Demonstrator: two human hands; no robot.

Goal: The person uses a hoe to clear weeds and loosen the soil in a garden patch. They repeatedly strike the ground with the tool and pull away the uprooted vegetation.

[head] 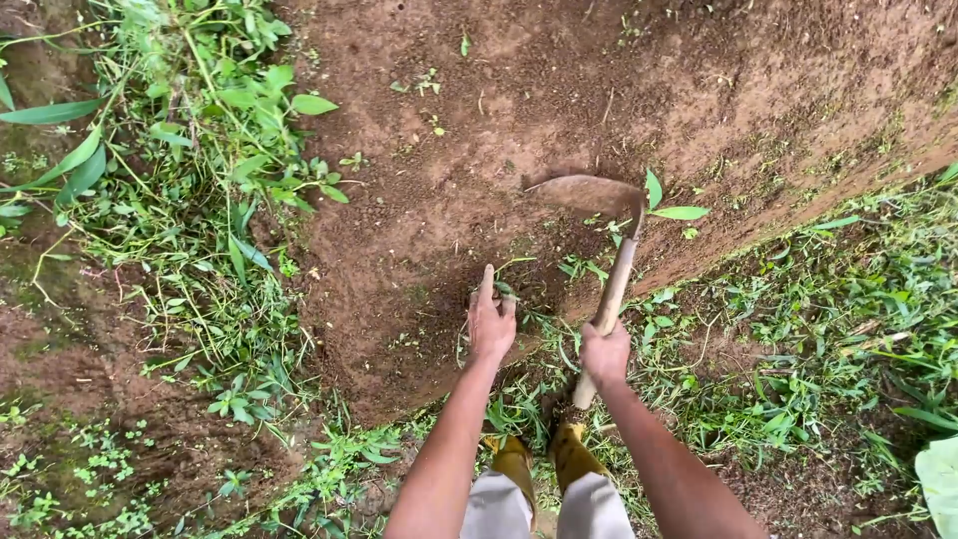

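Observation:
My right hand [605,351] grips the wooden handle of a hoe [613,289], whose soil-caked blade [584,193] rests on the bare brown earth ahead. My left hand [491,321] reaches down to the ground at the edge of the dug patch, its fingers pinching a small green weed [505,290]. Both forearms stretch forward from the bottom of the view. Below them are my two feet in yellow boots [544,461].
A patch of loose, dug brown soil [559,90] fills the upper middle. Thick green weeds and grass [200,170] border it on the left, and low grass [818,329] covers the right. A small seedling [667,205] stands beside the hoe blade.

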